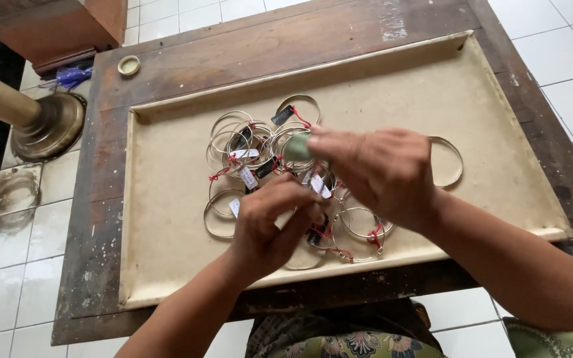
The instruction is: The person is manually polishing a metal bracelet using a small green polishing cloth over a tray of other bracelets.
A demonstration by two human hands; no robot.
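Observation:
A pile of thin metal bangles with red strings and small tags lies on a beige tray. My left hand hovers over the near part of the pile, fingers curled around a tagged bangle. My right hand is above the pile's right side and pinches a small pale green piece between its fingertips. One lone bangle lies on the tray just beyond my right hand, partly hidden by it.
The tray rests on a worn dark wooden table over a white tiled floor. A small round lid sits at the table's far left corner. A brass lamp-like base stands on the floor to the left.

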